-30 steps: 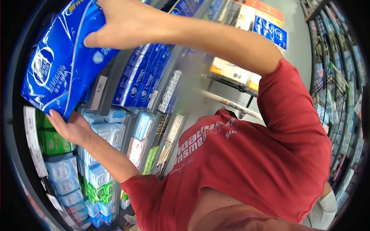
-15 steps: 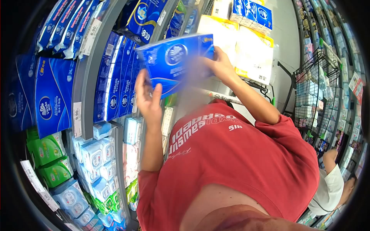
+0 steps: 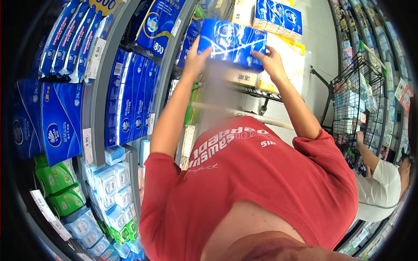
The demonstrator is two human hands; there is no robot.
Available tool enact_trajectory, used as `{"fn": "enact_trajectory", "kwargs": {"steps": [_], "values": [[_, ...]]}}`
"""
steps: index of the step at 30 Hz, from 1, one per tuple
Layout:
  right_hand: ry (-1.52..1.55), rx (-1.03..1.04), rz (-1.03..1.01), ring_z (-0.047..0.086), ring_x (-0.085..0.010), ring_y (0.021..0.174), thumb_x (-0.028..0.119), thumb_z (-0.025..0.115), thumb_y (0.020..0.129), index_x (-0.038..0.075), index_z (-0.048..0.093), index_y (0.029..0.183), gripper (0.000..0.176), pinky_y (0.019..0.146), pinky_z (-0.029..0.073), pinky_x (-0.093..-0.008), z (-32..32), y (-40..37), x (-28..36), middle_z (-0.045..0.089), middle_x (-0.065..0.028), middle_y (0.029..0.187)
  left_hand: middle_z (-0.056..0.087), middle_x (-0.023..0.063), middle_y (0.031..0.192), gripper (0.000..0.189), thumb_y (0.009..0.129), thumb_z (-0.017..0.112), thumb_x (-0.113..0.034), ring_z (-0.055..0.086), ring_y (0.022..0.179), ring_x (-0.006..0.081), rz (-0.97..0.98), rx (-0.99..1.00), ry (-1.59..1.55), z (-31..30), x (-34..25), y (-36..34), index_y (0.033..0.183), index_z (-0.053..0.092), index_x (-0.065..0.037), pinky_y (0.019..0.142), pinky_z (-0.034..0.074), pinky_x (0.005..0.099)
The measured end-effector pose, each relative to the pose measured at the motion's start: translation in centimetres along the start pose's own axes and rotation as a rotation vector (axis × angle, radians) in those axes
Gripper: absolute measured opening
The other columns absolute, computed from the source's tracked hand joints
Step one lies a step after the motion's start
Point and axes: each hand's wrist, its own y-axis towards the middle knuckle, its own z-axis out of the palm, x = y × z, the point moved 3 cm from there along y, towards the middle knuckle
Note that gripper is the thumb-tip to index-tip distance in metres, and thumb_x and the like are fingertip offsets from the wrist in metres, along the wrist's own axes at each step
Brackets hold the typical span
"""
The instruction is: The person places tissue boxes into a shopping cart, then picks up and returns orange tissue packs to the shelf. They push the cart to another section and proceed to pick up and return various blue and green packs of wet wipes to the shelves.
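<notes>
A blue plastic-wrapped pack of tissues [image 3: 237,37] is held level in front of me, above the shopping cart. My left hand [image 3: 195,62] grips its left end, thumb over the near face. On the opposite end, my right hand [image 3: 273,65] has its thumb across the lower corner and its fingers around the side. Beneath the pack, large white-and-yellow packs [image 3: 289,65] lie in the cart and are partly covered by it. Another blue tissue pack [image 3: 278,18] rests on top of those, just beyond my right hand.
Shelves on my left hold upright blue tissue packs [image 3: 134,98], green packs [image 3: 55,177] and light-blue wipes packs [image 3: 109,182], with price tags [image 3: 88,145] along the edges. To the right stands a black wire basket cart [image 3: 352,100]. Another person in a white top [image 3: 379,191] is beside it.
Both hands have carried the blue tissue pack away from the shelf, rightward and forward over the cart, and levelled it. The right hand has shifted to its end. The other person has moved an arm toward the basket cart.
</notes>
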Motion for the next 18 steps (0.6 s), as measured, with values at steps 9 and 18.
{"fn": "enact_trajectory", "kwargs": {"steps": [9,18], "values": [[-0.514,-0.349,-0.353,0.045,-0.0446,0.124,0.026,0.069,0.080,-0.010,0.042,0.133,0.070,0.106,0.037,-0.0467,0.9,-0.1,-5.7,0.046,-0.0338,0.131,0.056,0.0193,0.134,0.056,0.087,0.071,-0.020,0.054,0.123,0.0251,-0.058,-0.059,0.259,-0.4,10.9,-2.5,0.132,0.052,0.007,0.105,0.040,0.0345],[-0.388,0.224,-0.431,0.062,-0.0351,0.101,0.014,0.065,0.083,-0.001,0.065,0.105,0.027,0.092,0.047,-0.0429,7.6,-7.3,-5.2,0.066,-0.0200,0.102,0.068,0.0145,0.111,0.023,0.086,0.067,-0.004,0.066,0.102,0.0225,0.028,-0.333,0.375,-8.5,5.1,-19.7,0.109,0.068,0.000,0.087,0.052,0.0317]]}}
